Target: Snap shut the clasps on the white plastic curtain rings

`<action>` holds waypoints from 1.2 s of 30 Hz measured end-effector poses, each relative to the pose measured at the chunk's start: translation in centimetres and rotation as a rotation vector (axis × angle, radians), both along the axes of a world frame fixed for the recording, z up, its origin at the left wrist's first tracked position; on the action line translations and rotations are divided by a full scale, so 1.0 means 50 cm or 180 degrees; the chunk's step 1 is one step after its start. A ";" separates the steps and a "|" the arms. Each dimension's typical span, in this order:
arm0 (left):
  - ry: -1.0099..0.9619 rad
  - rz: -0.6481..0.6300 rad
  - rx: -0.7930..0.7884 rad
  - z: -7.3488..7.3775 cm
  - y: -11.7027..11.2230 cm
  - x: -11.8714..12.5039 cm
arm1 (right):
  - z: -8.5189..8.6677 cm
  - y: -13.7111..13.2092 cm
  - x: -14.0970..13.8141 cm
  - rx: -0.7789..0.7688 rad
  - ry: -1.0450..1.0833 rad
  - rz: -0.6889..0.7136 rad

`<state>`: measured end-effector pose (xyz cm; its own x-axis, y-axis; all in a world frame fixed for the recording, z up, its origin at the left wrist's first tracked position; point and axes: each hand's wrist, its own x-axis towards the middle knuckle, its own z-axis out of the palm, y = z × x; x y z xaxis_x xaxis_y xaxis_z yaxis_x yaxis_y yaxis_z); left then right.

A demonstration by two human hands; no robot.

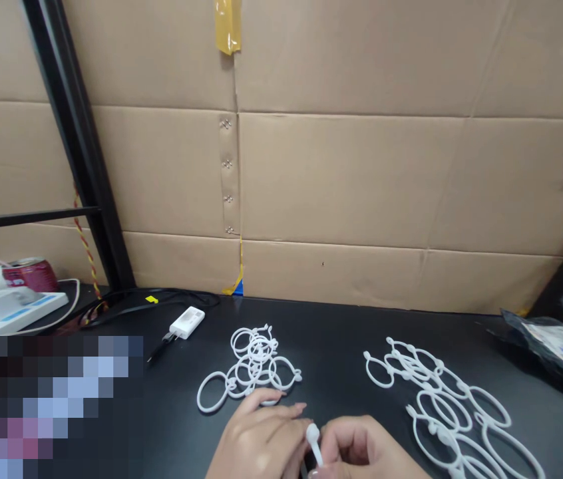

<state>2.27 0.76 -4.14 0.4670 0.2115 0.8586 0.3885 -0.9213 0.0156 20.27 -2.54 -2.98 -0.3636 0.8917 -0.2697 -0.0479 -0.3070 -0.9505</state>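
Two hands meet at the bottom centre of the frame, low over a black table. The left hand lies with its fingers curled inward, and the right hand faces it with its fingers bent the same way. Between them stands a white ring, of which only a knobbed end and a short stem show. That end pokes up from the gap where the left fingertips and the right fingers close on it from either side, and the rest is hidden below the frame edge. Both hands look pinched shut on the piece. Just above the left hand lies a left pile of white rings, its nearest loop touching or almost touching the fingers. A right pile spreads toward the lower right, near the right hand but apart from it. A white charger lies left of centre, a red can and a power strip at the far left, and a dark bag at the right edge. A cardboard wall fills the upper frame.
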 end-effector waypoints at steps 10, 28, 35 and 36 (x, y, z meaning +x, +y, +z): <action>-0.0096 -0.0027 -0.0247 0.010 -0.006 0.006 | -0.014 0.002 0.005 0.0168 0.0087 0.0184; 0.0936 0.1285 0.0157 0.038 0.084 -0.070 | 0.048 0.080 0.171 0.1734 -0.3010 -0.1138; 0.1523 0.2066 -0.0282 0.028 0.074 -0.083 | 0.016 0.122 0.253 0.1773 -0.3525 -0.1397; 0.1516 0.2068 -0.0319 0.028 0.067 -0.079 | 0.015 0.121 0.252 0.1772 -0.3564 -0.1397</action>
